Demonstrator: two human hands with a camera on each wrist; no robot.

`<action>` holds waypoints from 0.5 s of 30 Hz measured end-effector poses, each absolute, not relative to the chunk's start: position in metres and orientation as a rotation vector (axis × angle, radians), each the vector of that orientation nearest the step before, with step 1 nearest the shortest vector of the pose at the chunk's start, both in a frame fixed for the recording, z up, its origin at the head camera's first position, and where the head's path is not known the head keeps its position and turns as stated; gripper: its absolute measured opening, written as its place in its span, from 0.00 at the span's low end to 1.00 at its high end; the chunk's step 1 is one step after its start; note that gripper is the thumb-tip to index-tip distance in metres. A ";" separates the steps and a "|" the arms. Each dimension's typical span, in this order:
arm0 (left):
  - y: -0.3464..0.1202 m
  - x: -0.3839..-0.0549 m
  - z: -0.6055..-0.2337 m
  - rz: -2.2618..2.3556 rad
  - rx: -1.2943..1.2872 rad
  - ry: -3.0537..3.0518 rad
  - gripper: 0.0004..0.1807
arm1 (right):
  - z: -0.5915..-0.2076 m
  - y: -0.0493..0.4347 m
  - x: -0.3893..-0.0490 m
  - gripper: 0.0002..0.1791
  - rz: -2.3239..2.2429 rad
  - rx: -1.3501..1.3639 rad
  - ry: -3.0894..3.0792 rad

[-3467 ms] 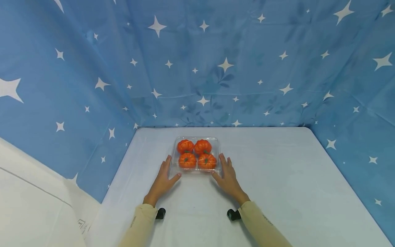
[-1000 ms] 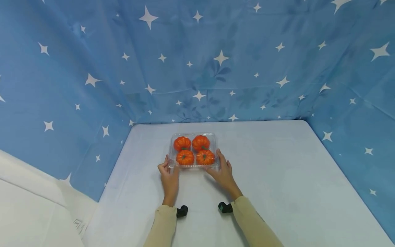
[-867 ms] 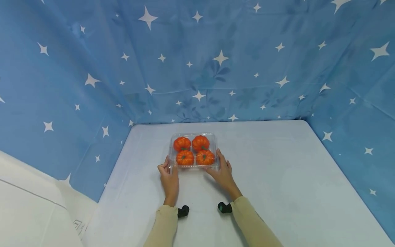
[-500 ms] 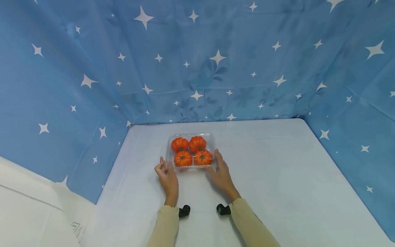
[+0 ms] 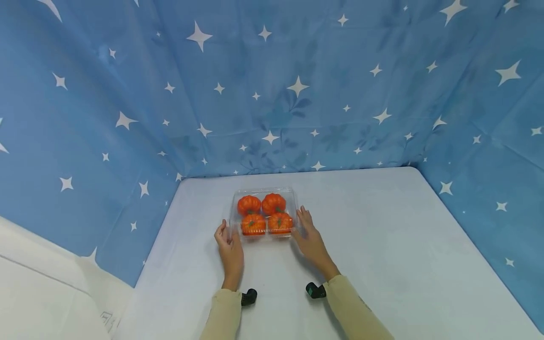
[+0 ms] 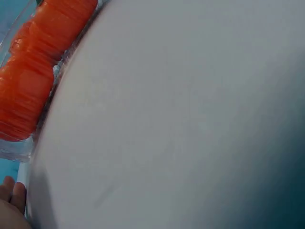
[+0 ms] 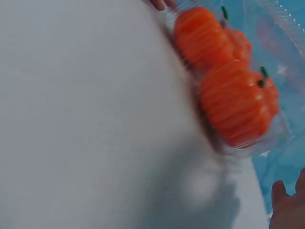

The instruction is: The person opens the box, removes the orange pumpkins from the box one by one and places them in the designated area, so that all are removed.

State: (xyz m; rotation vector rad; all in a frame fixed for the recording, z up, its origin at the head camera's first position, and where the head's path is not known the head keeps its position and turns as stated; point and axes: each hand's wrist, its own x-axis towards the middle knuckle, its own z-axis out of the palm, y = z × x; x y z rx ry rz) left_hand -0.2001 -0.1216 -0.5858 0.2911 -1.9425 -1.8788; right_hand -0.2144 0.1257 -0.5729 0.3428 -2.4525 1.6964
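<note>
clear plastic box point(image 5: 264, 238) on the white table point(image 5: 382, 245), toward the far edge and left of the table's middle. contents: four small orange pumpkins point(image 5: 253, 224) with green stems, two in the near row, two in the far row, set close together. whether the lid is fastened: cannot tell.

left hand point(image 5: 231, 257): at the box's near left corner, grip released, fingers loosely bent, thumb by the near side. left wrist view gives a gap between fingertips and box corner.

right hand point(image 5: 312, 243): at the near right corner, grip likewise released, fingers extended along the right side, thumb toward the near side. right wrist view puts this hand just beside the box, apart from it; blurred there.

both arms in pale yellow sleeves point(image 5: 223, 314), a black device point(image 5: 249, 296) at the inner side of each cuff. behind the table and along both sides, a blue curtain point(image 5: 331, 56) with white stars and darker leaf shapes. lower left: a white sheet point(image 5: 42, 293), faint marks near its edge.
</note>
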 end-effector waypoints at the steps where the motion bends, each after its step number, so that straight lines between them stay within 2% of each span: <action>1: -0.123 -0.199 -0.586 -1.874 0.278 -1.969 0.26 | -0.568 0.126 -0.214 0.36 1.703 0.335 -2.453; 5: -0.132 -0.196 -0.586 -1.834 0.169 -2.109 0.30 | -0.544 0.128 -0.221 0.34 1.704 0.302 -2.484; 11: -0.146 -0.201 -0.580 -1.644 -0.024 -2.348 0.36 | -0.502 0.130 -0.251 0.31 1.744 0.311 -2.457; 15: -0.153 -0.202 -0.578 -1.491 -0.076 -2.536 0.48 | -0.480 0.134 -0.276 0.32 1.868 0.314 -2.400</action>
